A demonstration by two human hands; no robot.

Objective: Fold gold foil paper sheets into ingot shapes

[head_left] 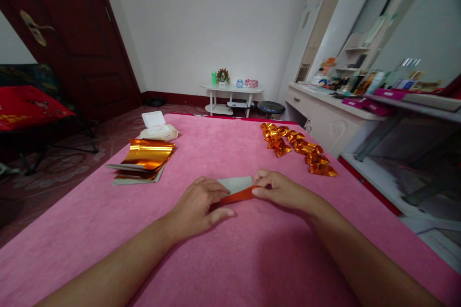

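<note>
A sheet of foil paper (236,185) lies on the pink cloth in front of me, grey-white side up. Its near edge is folded over into an orange strip. Curled over the paper's left end are the fingers of my left hand (201,201), pressing on it, while the thumb stretches out nearer to me. My right hand (275,189) pinches the right end of the fold between thumb and fingers. The paper's two ends are partly hidden under my fingers. To the left sits a stack of gold foil sheets (149,153), curling upward, with grey backs showing.
Several folded gold foil pieces (277,146) lie in rows at the right. An opened white packet (158,129) stands behind the foil stack. The pink cloth (216,264) covers the surface. Beyond it are a small white table (232,88), a stool (271,108) and a cluttered dresser (331,100).
</note>
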